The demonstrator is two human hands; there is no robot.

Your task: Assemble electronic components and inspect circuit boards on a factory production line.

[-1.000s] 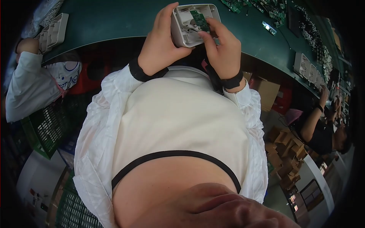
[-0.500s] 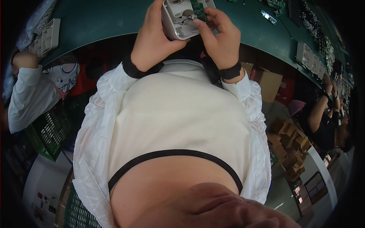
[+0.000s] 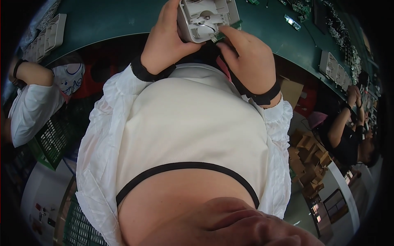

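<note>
My left hand (image 3: 164,41) grips the left side of a white plastic housing (image 3: 192,28), its thumb along the near edge. The housing's open side faces up, showing moulded ribs, posts and a thin dark wire inside. My right hand (image 3: 250,57) pinches a small green circuit board (image 3: 218,37) at the housing's near right corner. Part of the board is covered by the right fingers. Whether the wire joins the board, I cannot tell. Both wrists wear black bands.
A green-topped table (image 3: 119,18) runs across the far side. White housings (image 3: 49,39) stand left, others (image 3: 335,70) right. Circuit boards and small parts (image 3: 301,10) lie far right. Co-workers' arms (image 3: 35,78) show at both sides. Cardboard pieces (image 3: 308,156) and a green crate (image 3: 53,141) sit below.
The right hand has swung round and tilted the green board from over the housing's inside down to its near right corner. The housing has shifted slightly right in view; the left hand still holds it.
</note>
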